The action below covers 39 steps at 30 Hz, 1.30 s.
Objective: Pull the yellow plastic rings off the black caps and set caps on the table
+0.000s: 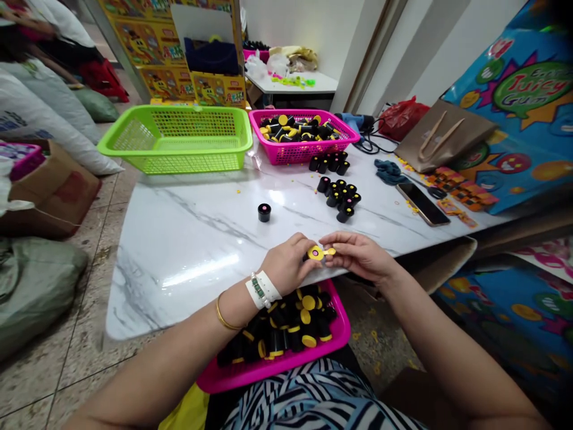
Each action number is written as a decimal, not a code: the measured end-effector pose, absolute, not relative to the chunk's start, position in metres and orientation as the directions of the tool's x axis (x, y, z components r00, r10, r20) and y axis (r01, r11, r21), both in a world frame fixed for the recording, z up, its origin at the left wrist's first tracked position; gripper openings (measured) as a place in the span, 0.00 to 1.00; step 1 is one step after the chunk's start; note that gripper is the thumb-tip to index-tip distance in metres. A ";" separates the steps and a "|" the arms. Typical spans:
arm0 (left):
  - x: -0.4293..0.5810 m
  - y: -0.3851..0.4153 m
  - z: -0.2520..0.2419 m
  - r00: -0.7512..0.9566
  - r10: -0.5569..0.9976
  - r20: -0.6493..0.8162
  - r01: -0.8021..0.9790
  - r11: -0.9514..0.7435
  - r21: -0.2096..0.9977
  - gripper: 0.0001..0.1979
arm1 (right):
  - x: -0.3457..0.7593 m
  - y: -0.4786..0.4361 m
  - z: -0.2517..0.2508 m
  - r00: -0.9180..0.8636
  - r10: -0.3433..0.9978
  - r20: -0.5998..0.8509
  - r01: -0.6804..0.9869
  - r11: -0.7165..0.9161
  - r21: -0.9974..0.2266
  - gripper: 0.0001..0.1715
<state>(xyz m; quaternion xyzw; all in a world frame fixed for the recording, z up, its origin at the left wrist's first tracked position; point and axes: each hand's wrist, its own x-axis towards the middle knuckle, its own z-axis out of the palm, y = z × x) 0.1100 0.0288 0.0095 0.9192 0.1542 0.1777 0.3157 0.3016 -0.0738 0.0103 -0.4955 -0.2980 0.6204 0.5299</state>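
My left hand (290, 260) is closed on a small yellow-topped piece (316, 253) with a pink dot at its centre, held just above the table's front edge. From its right side sticks out a narrow yellow tab (330, 251), pinched between the fingers of my right hand (356, 257). Whether tab and piece are joined I cannot tell. Beyond my hands, a lone black cylinder (264, 212) with a pink dot stands upright. Several similar black cylinders (341, 194) with yellow or pink dots cluster to the right. Below my hands, a pink basket (342, 328) holds many black cylinders with yellow caps.
On the marble-patterned table (188, 239) stand a green basket (179, 161) and a pink basket (286, 156) of black and yellow cylinders. A phone (423, 204), a dark cloth (390, 171) and a paper bag (441, 134) lie at right. Sacks (36, 292) stand on the left floor.
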 end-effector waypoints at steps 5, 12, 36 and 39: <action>0.110 0.027 0.011 0.903 0.398 0.161 0.225 -0.758 0.612 0.14 | 0.311 -0.058 0.017 -0.036 0.952 -0.302 -0.304 -0.299 -0.905 0.22; 0.114 0.031 0.007 0.909 0.394 0.134 0.240 -0.759 0.605 0.16 | 0.290 -0.040 0.026 -0.063 0.942 -0.329 0.123 -0.320 -0.939 0.15; 0.034 -0.024 0.018 0.941 0.294 0.168 0.177 -0.851 0.494 0.21 | 0.366 -0.067 0.002 0.688 0.724 -0.039 0.172 -0.216 -0.961 0.21; 0.040 0.004 0.029 0.857 0.483 0.178 0.304 -0.754 0.582 0.13 | 0.368 -0.059 -0.002 0.647 0.761 -0.043 0.235 -0.252 -0.939 0.22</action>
